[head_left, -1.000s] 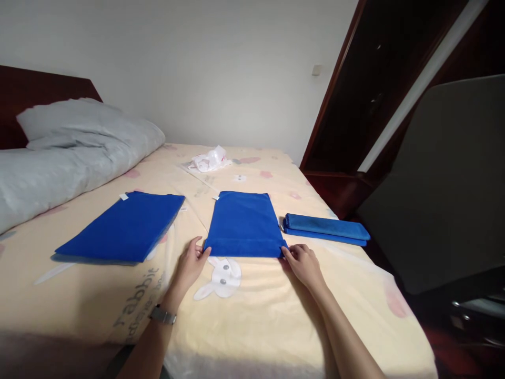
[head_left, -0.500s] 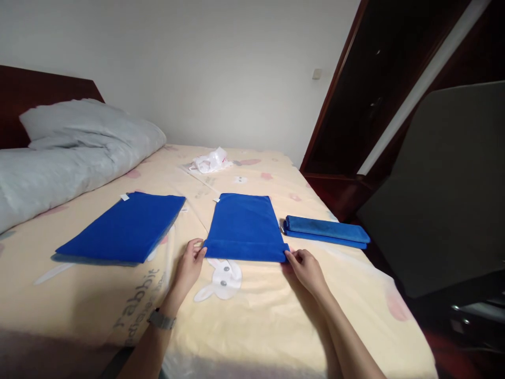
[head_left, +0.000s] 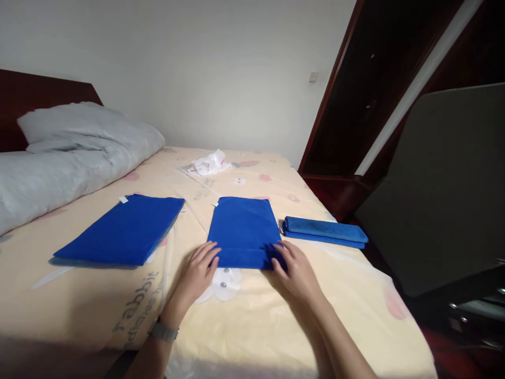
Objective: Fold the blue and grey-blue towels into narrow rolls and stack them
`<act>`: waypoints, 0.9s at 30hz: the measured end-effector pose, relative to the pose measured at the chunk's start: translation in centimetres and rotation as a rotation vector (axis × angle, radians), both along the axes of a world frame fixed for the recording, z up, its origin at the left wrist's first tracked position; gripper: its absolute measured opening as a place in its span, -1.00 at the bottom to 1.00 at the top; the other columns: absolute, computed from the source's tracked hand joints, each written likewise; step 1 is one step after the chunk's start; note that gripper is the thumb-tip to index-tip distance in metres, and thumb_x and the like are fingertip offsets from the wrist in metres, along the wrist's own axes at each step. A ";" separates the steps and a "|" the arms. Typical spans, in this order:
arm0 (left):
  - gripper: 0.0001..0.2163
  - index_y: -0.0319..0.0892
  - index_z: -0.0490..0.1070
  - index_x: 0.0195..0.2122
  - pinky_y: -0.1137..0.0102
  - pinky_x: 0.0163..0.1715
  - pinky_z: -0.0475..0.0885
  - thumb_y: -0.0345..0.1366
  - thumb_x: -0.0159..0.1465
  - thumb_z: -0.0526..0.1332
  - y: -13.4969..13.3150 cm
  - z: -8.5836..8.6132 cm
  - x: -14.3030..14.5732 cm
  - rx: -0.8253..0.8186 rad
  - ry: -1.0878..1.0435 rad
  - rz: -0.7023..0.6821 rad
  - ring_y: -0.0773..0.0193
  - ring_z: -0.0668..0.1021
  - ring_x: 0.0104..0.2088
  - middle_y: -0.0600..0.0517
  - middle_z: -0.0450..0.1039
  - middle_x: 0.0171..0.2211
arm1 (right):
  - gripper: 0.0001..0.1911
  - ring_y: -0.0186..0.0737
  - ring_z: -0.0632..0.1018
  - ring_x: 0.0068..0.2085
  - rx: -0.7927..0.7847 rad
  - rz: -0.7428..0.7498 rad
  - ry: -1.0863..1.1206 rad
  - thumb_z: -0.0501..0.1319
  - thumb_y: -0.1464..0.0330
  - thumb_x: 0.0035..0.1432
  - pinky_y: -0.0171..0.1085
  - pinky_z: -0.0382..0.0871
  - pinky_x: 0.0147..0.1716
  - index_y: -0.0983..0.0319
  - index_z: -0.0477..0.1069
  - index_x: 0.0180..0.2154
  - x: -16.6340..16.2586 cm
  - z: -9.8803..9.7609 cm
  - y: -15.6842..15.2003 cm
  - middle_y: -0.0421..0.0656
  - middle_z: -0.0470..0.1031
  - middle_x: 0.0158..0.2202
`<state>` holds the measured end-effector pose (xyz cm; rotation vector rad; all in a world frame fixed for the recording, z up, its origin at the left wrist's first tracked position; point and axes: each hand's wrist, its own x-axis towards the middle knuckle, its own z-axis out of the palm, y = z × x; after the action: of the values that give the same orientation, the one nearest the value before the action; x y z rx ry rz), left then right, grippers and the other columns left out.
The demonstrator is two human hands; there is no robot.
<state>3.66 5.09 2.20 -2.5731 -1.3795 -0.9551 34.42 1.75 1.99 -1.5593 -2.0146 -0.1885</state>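
Note:
A blue cloth (head_left: 245,223) lies flat on the bed in front of me, its near edge turned up into a folded strip and a small white tag at its far left corner. My left hand (head_left: 200,268) rests on the left end of that strip, fingers stretched out and slightly apart. On the right end lies my right hand (head_left: 294,266), its fingers spread over the fabric. The left wrist wears a grey-banded watch (head_left: 163,331). The underside of the fold is hidden.
Left of me is a stack of blue cloths (head_left: 122,231). To the right lie rolled or folded blue cloths (head_left: 325,231) near the bed's edge. A crumpled white plastic bag (head_left: 211,162) and a grey quilt (head_left: 79,152) sit farther back on the patterned sheet (head_left: 244,337).
Both hands have gone from pinching the near corners of the cloth to lying on the folded strip with fingers spread. They have moved slightly inward.

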 end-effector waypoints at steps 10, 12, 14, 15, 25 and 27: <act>-0.51 0.00 -0.01 0.41 0.16 0.33 0.14 -0.32 0.47 -0.03 1.4 -2.8 2.6 -0.057 0.296 -0.295 0.21 0.17 0.37 0.01 0.12 0.38 | -0.52 -0.14 0.29 0.32 -0.113 0.328 -0.120 0.04 0.35 0.41 -0.04 0.21 0.30 0.28 0.21 0.31 -4.1 -2.9 2.2 -0.03 0.27 0.29; -0.48 0.02 -0.02 0.41 0.16 0.34 0.12 -0.39 0.45 -0.03 1.7 -2.9 1.9 -0.076 0.297 -0.303 0.23 0.14 0.38 0.03 0.09 0.39 | -0.52 -0.12 0.31 0.30 -0.113 0.307 -0.115 0.05 0.37 0.40 -0.04 0.23 0.29 0.29 0.23 0.30 -3.1 -3.1 2.1 -0.01 0.28 0.29; -0.48 0.02 -0.04 0.42 0.17 0.34 0.13 -0.40 0.46 -0.05 1.9 -2.8 1.2 -0.112 0.293 -0.295 0.23 0.13 0.39 0.03 0.07 0.39 | -0.52 -0.09 0.32 0.30 -0.119 0.303 -0.112 0.07 0.38 0.40 -0.01 0.25 0.28 0.30 0.23 0.30 -1.8 -3.1 1.9 0.01 0.28 0.29; -0.49 0.01 -0.05 0.42 0.17 0.33 0.13 -0.38 0.47 -0.06 1.9 -2.8 0.8 -0.134 0.291 -0.289 0.23 0.14 0.38 0.02 0.06 0.40 | -0.52 -0.07 0.33 0.29 -0.124 0.302 -0.106 0.07 0.38 0.39 0.01 0.26 0.28 0.28 0.23 0.30 -1.0 -3.1 1.7 0.01 0.28 0.28; -0.55 0.05 0.04 0.39 0.16 0.36 0.09 -0.21 0.49 -0.06 3.2 -2.3 -2.9 -0.433 0.183 -0.268 0.22 0.12 0.39 0.08 0.03 0.40 | -0.53 -0.05 0.34 0.29 -0.277 0.216 0.114 0.04 0.30 0.41 -0.03 0.30 0.26 0.17 0.27 0.29 4.0 -2.6 0.2 -0.09 0.29 0.29; -0.55 0.06 0.11 0.37 0.17 0.36 0.10 -0.24 0.45 0.01 3.4 -1.8 -3.1 -0.512 0.140 -0.291 0.22 0.14 0.39 0.10 0.07 0.39 | -0.52 -0.04 0.33 0.29 -0.309 0.216 0.136 0.05 0.28 0.39 -0.02 0.29 0.27 0.15 0.26 0.29 4.1 -2.2 0.1 -0.11 0.28 0.29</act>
<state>0.58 8.50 0.37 -3.2110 -1.3815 -0.4688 38.47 1.85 -0.23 -1.4707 -2.1579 0.3188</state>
